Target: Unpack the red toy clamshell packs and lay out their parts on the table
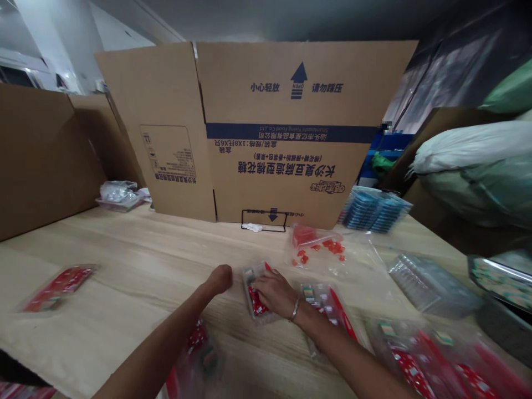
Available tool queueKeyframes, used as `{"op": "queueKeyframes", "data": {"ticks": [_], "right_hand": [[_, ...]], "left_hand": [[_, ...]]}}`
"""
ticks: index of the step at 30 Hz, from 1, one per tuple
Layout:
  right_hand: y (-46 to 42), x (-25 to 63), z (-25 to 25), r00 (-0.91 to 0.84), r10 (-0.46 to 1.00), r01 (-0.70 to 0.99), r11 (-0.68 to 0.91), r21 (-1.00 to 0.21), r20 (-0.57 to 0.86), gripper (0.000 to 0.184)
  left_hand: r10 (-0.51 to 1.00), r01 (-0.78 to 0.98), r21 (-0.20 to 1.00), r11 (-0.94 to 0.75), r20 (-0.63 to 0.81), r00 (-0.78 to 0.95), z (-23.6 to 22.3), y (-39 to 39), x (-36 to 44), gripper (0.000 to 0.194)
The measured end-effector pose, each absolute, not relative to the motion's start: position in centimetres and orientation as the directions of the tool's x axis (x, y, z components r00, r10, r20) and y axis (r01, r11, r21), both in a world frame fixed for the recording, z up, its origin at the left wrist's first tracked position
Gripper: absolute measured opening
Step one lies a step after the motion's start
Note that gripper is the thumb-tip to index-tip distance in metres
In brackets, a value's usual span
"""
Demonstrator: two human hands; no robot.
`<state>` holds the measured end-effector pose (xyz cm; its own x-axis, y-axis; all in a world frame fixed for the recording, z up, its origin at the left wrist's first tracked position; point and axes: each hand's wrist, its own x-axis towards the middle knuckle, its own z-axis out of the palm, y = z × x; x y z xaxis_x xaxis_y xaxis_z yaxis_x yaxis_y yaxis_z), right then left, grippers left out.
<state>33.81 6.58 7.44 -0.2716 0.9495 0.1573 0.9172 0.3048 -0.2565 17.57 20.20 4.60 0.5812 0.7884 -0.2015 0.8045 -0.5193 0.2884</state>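
Observation:
My right hand [272, 291] lies on a small clear packet [254, 302] with red contents on the wooden table [137, 260], its fingers curled over the packet's middle. My left hand [219, 278] is closed in a fist just left of the packet, touching or nearly touching its left edge; what it holds, if anything, is hidden. More such packets [328, 310] lie under and beside my right forearm, which wears a thin bracelet.
An upright flattened cardboard box [270, 133] stands across the back. A clear bag with small red pieces [320, 246], a pack of blue items [374, 210], clear trays [428, 282], a red packet [58, 285] at left and packets [436, 360] at the right front lie around.

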Motion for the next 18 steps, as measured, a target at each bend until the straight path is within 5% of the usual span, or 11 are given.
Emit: {"op": "queueKeyframes", "data": {"ticks": [5,9,18], "right_hand": [[5.9,34.7,7.0,-0.019,0.959,0.808,0.182,-0.561,0.283,0.015],[6.1,35.4,6.6,0.105,0.97,0.641,0.103,-0.76,0.22,0.019],[10.3,35.1,6.9,0.199,0.975,0.632,-0.049,-0.774,0.1,0.025]], "left_hand": [[0.833,0.807,0.409,-0.427,-0.17,0.527,5.7,18.3,16.2,0.006],[0.856,0.754,0.546,-0.366,-0.12,0.503,7.2,15.7,15.8,0.016],[0.879,0.611,0.759,-0.224,-0.114,0.464,7.8,13.0,17.0,0.015]]}}
